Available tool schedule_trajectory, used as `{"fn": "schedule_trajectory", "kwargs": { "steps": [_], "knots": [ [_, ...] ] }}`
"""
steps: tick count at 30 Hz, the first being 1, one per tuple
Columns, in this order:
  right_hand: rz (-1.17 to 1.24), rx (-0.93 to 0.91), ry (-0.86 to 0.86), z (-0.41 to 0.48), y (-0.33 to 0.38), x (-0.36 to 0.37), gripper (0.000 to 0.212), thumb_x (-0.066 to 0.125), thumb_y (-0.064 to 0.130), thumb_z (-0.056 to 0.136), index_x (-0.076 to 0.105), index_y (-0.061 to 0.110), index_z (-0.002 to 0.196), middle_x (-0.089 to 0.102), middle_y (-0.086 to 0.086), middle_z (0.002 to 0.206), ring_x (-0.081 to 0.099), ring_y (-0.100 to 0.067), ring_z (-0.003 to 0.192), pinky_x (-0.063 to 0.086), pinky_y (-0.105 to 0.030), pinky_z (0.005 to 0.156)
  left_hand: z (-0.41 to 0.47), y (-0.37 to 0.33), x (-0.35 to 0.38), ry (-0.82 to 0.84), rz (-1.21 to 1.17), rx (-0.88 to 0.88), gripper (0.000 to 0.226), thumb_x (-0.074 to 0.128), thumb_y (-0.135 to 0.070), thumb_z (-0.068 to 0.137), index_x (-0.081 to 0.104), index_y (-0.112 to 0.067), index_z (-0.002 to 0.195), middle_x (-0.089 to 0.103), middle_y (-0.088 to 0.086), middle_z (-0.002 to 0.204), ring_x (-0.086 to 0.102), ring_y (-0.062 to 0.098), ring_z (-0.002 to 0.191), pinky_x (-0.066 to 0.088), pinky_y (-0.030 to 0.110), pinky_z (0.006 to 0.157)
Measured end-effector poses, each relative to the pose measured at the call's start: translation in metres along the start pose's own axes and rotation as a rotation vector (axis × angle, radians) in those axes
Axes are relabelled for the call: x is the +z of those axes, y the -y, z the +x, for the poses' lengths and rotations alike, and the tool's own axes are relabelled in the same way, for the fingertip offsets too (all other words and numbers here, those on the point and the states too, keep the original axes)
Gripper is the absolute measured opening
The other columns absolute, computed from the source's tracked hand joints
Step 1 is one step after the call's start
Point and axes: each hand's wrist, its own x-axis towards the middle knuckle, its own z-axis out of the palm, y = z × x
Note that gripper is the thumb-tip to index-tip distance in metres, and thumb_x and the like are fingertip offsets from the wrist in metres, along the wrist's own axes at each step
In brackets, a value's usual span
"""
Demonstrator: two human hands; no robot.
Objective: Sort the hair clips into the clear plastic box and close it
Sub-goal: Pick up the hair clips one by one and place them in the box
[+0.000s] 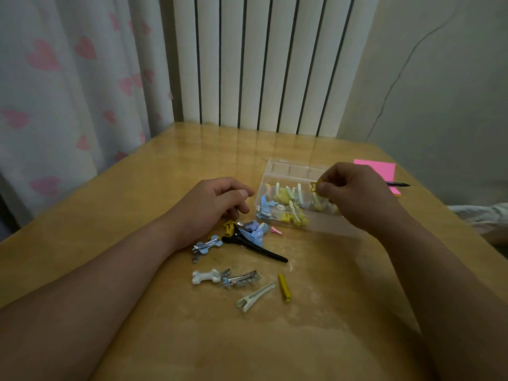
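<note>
Wooden desk [165,339] before a ribbed radiator: one clip poised over the open box.
Held by the right hand [357,193], the small yellow clip [313,186] is clamped between thumb and fingers [325,188] directly above the right-hand part of the clear plastic box [294,167]. The box sits open toward the desk's far right corner, long axis running left to right, and already holds yellow, white and blue clips (which compartment lies under the clip I cannot tell). The drop looks to be straight down. The left hand [211,204] rests just left of the box, its fingers loosely curled on nothing visible. It is the nearer hand to the loose pile, the black clip [255,247] and the bone-shaped white clip [206,276] among it, spread toward the near edge.
</note>
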Motion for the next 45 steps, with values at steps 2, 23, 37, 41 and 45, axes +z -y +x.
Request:
{"fn": "schedule_trajectory", "kwargs": {
  "steps": [2,23,37,41,45],
  "knots": [
    [-0.042,0.008,0.024,0.001,-0.004,0.004,0.004,0.076,0.022,0.095,0.073,0.023,0.094,0.072,0.004,0.089,0.068,-0.017,0.084,0.054,-0.032,0.070,0.001,0.000,0.000,-0.003,-0.003,0.000,0.022,0.057,-0.016,0.106,0.078,-0.019,0.112,0.079,0.010,0.098,0.068,0.013,0.080,0.052,0.015,0.071],
    [-0.297,0.076,0.079,0.002,-0.007,0.019,0.009,0.075,0.027,0.091,0.078,0.025,0.083,0.075,0.010,0.077,0.070,-0.013,0.075,0.063,-0.046,0.076,0.002,0.003,-0.001,0.004,0.030,0.005,0.022,0.057,-0.020,0.107,0.078,-0.023,0.113,0.079,0.006,0.097,0.070,0.014,0.083,0.053,0.016,0.072],
    [-0.146,-0.203,0.064,-0.015,0.021,0.022,0.014,0.068,0.038,0.099,0.076,0.027,0.098,0.069,0.014,0.086,0.061,0.000,0.079,0.048,-0.024,0.068,0.001,0.001,0.000,-0.003,0.043,0.004,0.022,0.057,-0.019,0.107,0.078,-0.019,0.114,0.079,0.010,0.099,0.069,0.012,0.082,0.052,0.014,0.072],
    [-0.106,-0.350,0.247,-0.027,0.042,0.020,0.005,0.073,0.034,0.096,0.076,0.031,0.096,0.069,0.017,0.084,0.060,0.006,0.079,0.040,-0.016,0.063,0.001,0.001,0.000,-0.003,0.029,0.008,0.022,0.058,-0.020,0.107,0.078,-0.017,0.115,0.079,0.011,0.099,0.069,0.013,0.082,0.052,0.015,0.072],
    [-0.062,-0.407,0.538,-0.041,0.063,0.019,0.005,0.078,0.038,0.091,0.077,0.034,0.094,0.072,0.013,0.087,0.062,0.001,0.076,0.044,-0.014,0.063,0.002,0.002,-0.001,0.001,0.020,0.011,0.021,0.058,-0.020,0.107,0.078,-0.017,0.114,0.078,0.011,0.098,0.070,0.016,0.083,0.054,0.018,0.074]
  ]
}}
